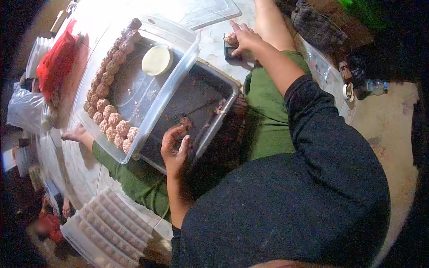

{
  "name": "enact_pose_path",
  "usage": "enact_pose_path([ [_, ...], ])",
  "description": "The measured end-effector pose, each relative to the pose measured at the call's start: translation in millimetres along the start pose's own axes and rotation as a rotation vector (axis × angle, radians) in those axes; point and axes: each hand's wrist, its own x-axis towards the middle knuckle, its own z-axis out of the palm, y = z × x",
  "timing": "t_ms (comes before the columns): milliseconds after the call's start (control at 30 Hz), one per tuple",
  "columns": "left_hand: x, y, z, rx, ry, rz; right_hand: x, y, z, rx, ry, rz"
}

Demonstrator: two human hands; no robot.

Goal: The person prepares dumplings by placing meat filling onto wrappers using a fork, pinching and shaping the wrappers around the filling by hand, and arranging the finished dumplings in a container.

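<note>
Blk top (286, 201), plain w/ few faint pale marks (268, 238); sleeves (308, 100) approx. elbow-length; green bottoms (268, 120), creased.

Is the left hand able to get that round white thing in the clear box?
Probably yes. The clear box is open on top, so nothing covers the round white thing. The box's side wall stands between, so the left hand would likely need to go over it.

We see one pale pink, rough ball (230, 38), partly covered, at the far end of a small black device (229, 51). A smaller, crumbly brownish piece (185, 122) shows over the dark, smeared rectangular tray (208, 89); whether it touches the bottom, we cannot tell.
</note>
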Motion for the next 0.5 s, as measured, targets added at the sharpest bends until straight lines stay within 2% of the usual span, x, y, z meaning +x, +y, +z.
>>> enact_pose_path([
  [67,-2,2,-4,0.096,-0.033,0.041,-1,-7,0,-0.038,-0.006,0.022],
  [167,-2,-10,-7,0.068,-0.04,0.081,-2,-10,4,-0.054,0.012,-0.003],
  [233,-3,-4,-6,0.069,-0.05,0.054,-12,-17,5,-0.08,0.055,-0.057],
  [333,-2,1,-3,0.014,-0.022,0.016,-20,-34,9,-0.077,0.099,0.029],
  [500,-3,-5,-1,-0.044,0.02,-0.002,-15,-35,13,-0.094,0.08,0.015],
])
